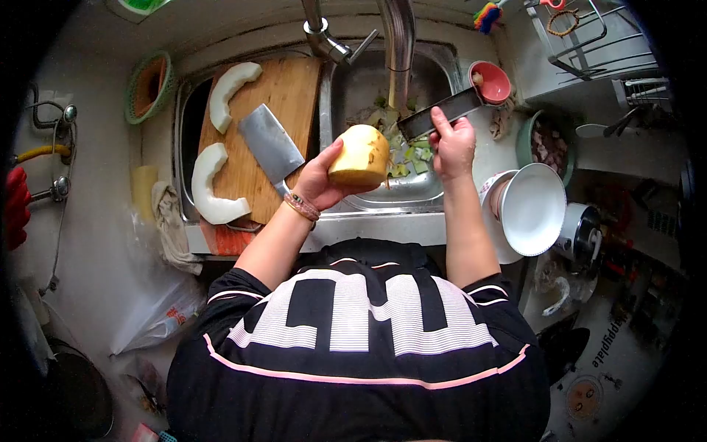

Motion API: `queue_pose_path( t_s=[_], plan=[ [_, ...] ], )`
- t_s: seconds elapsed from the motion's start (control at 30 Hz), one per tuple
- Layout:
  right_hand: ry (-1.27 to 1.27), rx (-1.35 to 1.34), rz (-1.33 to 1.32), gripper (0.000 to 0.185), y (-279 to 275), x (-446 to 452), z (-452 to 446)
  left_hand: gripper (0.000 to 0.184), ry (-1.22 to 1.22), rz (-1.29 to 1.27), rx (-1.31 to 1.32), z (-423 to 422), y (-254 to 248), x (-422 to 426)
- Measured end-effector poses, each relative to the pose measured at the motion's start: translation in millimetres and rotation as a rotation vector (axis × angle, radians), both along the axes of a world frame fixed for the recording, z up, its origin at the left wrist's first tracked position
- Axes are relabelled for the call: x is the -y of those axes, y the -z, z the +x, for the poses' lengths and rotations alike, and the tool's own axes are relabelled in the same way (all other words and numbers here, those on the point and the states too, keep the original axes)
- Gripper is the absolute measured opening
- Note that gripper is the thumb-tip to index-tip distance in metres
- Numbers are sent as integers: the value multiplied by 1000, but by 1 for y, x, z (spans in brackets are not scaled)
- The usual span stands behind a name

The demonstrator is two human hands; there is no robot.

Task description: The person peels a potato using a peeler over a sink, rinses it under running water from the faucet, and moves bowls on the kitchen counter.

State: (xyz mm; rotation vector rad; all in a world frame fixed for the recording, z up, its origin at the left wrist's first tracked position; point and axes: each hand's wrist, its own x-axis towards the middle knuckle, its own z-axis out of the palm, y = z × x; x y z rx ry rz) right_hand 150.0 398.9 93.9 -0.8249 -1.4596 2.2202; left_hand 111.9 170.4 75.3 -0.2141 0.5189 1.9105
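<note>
My left hand (324, 177) is closed around a thick, yellow, round-sided vegetable piece (361, 151) with brown patches, held over the front of the sink. My right hand (451, 141) grips a long, dark, flat rectangular tool (438, 112); its exact kind is unclear. The tool slants over the sink, its lower left end close to the vegetable but apart from it. Beneath both hands, pale and green peelings (412, 156) lie in the metal sink (346, 96). A cleaver (271, 140) rests on the wooden cutting board (283, 85), its handle partly behind my left wrist.
Two white curved melon slices (219, 184) lie on the board. The faucet (398, 37) hangs above the sink. To the right are a red bowl (490, 81), a green bowl of meat (549, 144) and a tilted white bowl (534, 210). A green basket (149, 87) stands left.
</note>
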Motion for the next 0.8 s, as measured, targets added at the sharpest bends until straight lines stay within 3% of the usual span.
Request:
queue_pose_path(
  t_s=[0.23, 0.4, 0.5, 0.57, 0.6, 0.7, 0.8],
  plan=[
    [-415, -35, 100, 22, -15, 49, 24, 55, 2, -122, -108, 5, 2, -7],
    [-253, -93, 7, 12, -12, 34, 10, 52, 25, -84, -176, 8, 4, -4],
    [-65, 129, 560, 22, 48, -6, -4, 54, 36, -66, -122, 16, 4, 4],
    [88, 184, 559, 26, 58, -26, -3, 57, 40, -31, -175, 14, -2, 3],
    [64, 128, 523, 23, 59, -26, -1, 56, 63, -52, -171, 11, -5, 4],
    [-84, 30, 87, 18, 10, 15, 2, 54, 48, -139, -185, 7, -5, 1],
    [-207, -12, -102, 14, 5, 32, 6, 57, 21, -145, -219, 6, 2, -3]
  ],
)
